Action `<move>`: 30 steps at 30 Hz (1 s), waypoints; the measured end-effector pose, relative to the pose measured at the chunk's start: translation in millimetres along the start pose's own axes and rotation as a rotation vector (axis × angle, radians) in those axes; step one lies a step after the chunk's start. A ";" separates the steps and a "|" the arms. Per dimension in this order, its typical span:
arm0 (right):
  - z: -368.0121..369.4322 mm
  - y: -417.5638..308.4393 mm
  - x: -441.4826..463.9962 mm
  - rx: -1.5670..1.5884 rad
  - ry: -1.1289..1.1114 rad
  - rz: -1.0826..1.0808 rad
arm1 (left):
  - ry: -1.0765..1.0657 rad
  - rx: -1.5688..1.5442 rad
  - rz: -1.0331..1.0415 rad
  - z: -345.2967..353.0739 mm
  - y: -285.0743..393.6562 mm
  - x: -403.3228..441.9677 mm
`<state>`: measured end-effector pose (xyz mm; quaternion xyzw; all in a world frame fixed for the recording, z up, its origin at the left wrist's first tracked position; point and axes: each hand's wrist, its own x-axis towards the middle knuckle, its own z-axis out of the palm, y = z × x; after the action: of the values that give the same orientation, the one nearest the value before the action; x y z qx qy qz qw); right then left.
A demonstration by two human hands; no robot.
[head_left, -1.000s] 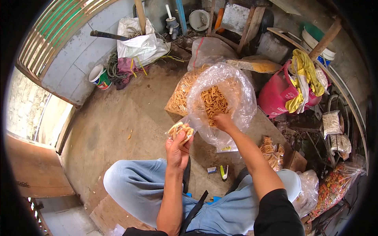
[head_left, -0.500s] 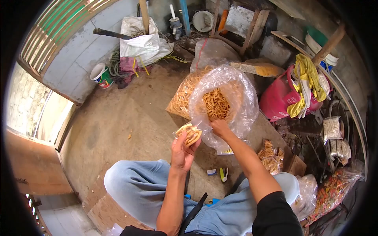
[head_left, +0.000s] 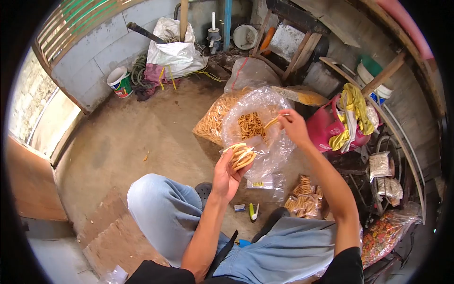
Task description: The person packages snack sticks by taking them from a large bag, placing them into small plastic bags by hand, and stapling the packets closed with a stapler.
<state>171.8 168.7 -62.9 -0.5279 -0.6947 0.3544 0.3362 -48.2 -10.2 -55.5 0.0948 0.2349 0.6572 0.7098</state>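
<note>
My left hand point(head_left: 228, 177) is closed around a small clear bag of pale snack sticks point(head_left: 242, 156), held in front of the big sack. Pinched in the fingers of my right hand point(head_left: 294, 127) is a snack stick point(head_left: 272, 122), over the right side of the open clear sack point(head_left: 283, 156). Brown snack sticks point(head_left: 251, 126) lie inside that sack. Against its left side leans another clear bag full of sticks point(head_left: 210, 118).
Filled small packets point(head_left: 304, 199) lie on the floor at the right, near a green stapler point(head_left: 254, 212) and a small blue box point(head_left: 240, 208). A pink tub point(head_left: 326, 124) with yellow cloth stands beyond. A white bucket point(head_left: 119, 82) is at the back left.
My right hand has come up out of the sack and moved right, with a stick in its fingers. My left hand has shifted slightly right with the small bag. The camera view has turned somewhat.
</note>
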 end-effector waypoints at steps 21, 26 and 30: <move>-72.7 -138.5 -148.1 0.395 0.101 0.134 | -0.289 -0.100 -0.182 22.6 -13.5 -18.5; -64.5 -135.8 -146.3 0.461 -0.012 0.215 | -0.317 -0.084 -0.173 24.4 -9.1 -20.0; -46.0 -137.0 -145.9 0.417 -0.078 0.283 | -0.295 -0.085 -0.198 23.1 -8.2 -23.7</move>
<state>174.3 7.0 63.7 -0.5252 -0.5383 0.5537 0.3576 -31.0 -30.3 -34.1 0.1365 0.1085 0.5724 0.8013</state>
